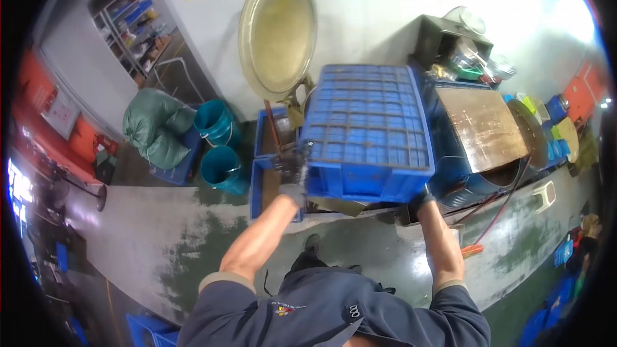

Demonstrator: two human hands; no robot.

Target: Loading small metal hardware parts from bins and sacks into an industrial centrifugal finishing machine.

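In the head view, a blue plastic crate (369, 122) was held out in front of the body, ribbed grid face up, above the stuff along the wall. Its left side, near the front corner, was grasped by the dark-gloved left hand (293, 164). The right hand (422, 199) was tucked in at the near right corner, but those fingers were mostly hidden, so whether they were clenched couldn't be told. Opposite sides were probably used because a box that wide would tip if held from one end. Whether any weight was taken from below couldn't be seen either.

A blue bin (256, 194) was parked on the floor by the crate's left edge. Farther left, two teal buckets, a rear one (215, 122) and a front one (222, 169), were stood mouths up, probably for easy filling, next to a green sack (156, 130). To the right, a brown board (481, 127) was laid over a dark blue drum (472, 187), maybe as a makeshift lid, with part of the opening left uncovered at the near edge.
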